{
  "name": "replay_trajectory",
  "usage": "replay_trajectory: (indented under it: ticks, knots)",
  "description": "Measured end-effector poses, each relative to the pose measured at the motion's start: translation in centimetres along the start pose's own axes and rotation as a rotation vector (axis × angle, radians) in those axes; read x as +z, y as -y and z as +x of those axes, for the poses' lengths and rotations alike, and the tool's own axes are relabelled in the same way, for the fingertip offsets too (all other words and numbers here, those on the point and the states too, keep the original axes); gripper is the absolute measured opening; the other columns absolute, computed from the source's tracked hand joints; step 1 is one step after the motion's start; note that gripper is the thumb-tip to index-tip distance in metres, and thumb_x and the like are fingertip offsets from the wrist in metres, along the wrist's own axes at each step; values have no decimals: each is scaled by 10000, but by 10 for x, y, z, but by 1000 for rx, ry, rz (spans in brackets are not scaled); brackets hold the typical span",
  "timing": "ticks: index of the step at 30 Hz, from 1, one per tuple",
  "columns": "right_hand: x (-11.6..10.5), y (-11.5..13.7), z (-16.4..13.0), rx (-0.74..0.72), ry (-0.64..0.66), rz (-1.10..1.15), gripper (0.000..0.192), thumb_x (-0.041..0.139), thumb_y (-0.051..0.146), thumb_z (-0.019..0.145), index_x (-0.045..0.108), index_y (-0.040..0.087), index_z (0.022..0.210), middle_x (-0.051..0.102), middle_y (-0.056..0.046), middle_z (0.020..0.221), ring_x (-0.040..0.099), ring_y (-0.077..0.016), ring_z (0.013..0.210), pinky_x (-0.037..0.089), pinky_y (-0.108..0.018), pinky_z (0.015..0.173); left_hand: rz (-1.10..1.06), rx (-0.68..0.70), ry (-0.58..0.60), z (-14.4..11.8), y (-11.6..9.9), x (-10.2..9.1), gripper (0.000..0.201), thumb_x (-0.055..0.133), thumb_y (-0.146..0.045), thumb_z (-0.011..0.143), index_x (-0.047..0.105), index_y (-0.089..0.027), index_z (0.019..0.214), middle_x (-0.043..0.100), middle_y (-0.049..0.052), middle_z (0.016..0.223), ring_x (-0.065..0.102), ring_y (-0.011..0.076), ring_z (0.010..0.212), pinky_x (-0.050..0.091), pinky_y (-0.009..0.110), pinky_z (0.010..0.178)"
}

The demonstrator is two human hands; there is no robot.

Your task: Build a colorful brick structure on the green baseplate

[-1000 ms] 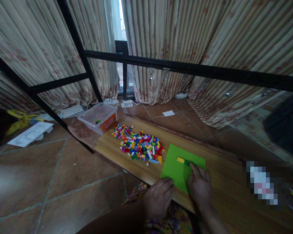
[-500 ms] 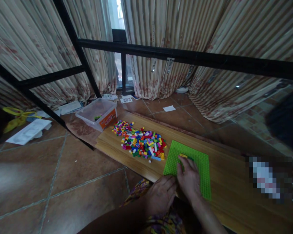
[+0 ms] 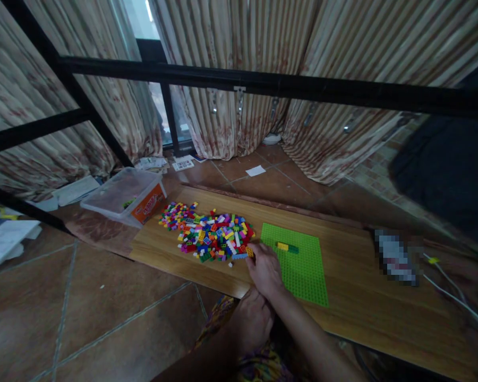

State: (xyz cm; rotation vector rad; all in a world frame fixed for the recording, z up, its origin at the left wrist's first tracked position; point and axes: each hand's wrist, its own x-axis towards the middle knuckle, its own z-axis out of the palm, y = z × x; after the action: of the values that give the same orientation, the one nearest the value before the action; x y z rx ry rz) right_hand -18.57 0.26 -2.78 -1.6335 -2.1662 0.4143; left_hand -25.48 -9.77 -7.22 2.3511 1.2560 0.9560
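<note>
My right hand (image 3: 266, 271) is at the near right edge of a pile of mixed toy building bricks (image 3: 213, 236). Its thumb and fingers close around a yellow brick (image 3: 249, 252), partly covered by them. Beside that brick, on the left, lies a light blue brick (image 3: 239, 255). My left hand (image 3: 252, 319) rests low at the table's near edge, under the right wrist, its fingers curled and partly hidden; no object shows in it. On the green baseplate (image 3: 305, 273) sit a yellow brick (image 3: 282, 246) and a dark green brick (image 3: 293, 249), end to end.
The bricks and baseplate lie on a long wooden table (image 3: 354, 281). A clear plastic box (image 3: 107, 204) with an orange label stands beyond its left end. At the right lie a blurred-out item (image 3: 394, 257) and a white cable (image 3: 458, 297). A black metal bar (image 3: 223, 79) crosses above.
My right hand has left the baseplate and moved left to the yellow brick at the pile's edge. The two bricks on the plate are now uncovered. The camera view has turned right.
</note>
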Motion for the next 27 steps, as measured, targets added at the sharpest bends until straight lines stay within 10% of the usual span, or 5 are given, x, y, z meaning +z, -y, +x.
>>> replay_trajectory:
  ticks: [17, 27]
  knots:
    - [-3, -13, -18, 57, -208, 374, 349, 434, 198, 904, 659, 201, 1171, 689, -80, 1059, 631, -195, 979, 504, -329, 886, 66, 82, 74, 3, 2, -4, 411, 442, -142, 903, 553, -108, 1297, 647, 156, 1248, 562, 283, 1214, 522, 505, 991]
    - [-26, -98, -51, 533, -384, 632, 493, 424, 452, 889, 634, 122, 1189, 711, -85, 791, 651, -205, 652, 518, -319, 602, 157, 53, 135, 5, -1, -11, 412, 436, -94, 916, 504, -60, 1321, 570, 182, 1332, 482, 296, 1312, 524, 470, 1026]
